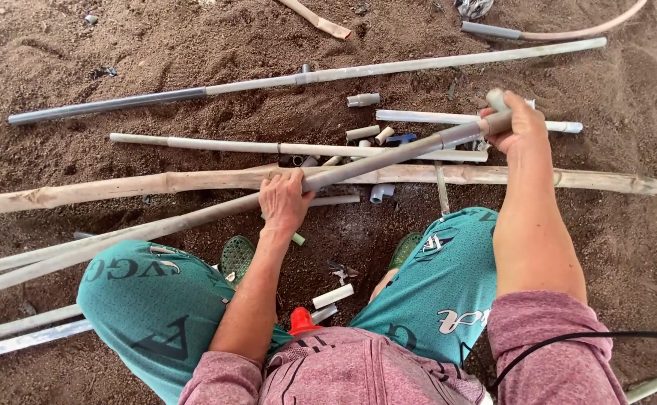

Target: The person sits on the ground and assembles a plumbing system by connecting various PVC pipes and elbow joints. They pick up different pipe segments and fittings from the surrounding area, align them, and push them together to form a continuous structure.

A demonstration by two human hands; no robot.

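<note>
The left hand (285, 201) is clenched around the middle of a long grey pipe (193, 219) that runs diagonally from the near left, across the person's knees, to the far right. The right hand (520, 124) grasps the far-right end of that pipe, its fingers wrapped around a grey fitting (498, 99) seated on the pipe's tip. To do this well, the left hand should hold the pipe steady against rotation while the right hand keeps the fitting square to the pipe axis; a tilted fitting would likely seat unevenly. The pipe crosses above a bamboo pole (193, 180) lying left to right on the sandy ground (193, 52), and the left hand sits just over that crossing. Loose short connectors (363, 100) lie scattered near the far end, between the two hands. The only container visible is one with a red cap (301, 321), close to the body between the knees; its contents cannot be determined.
</note>
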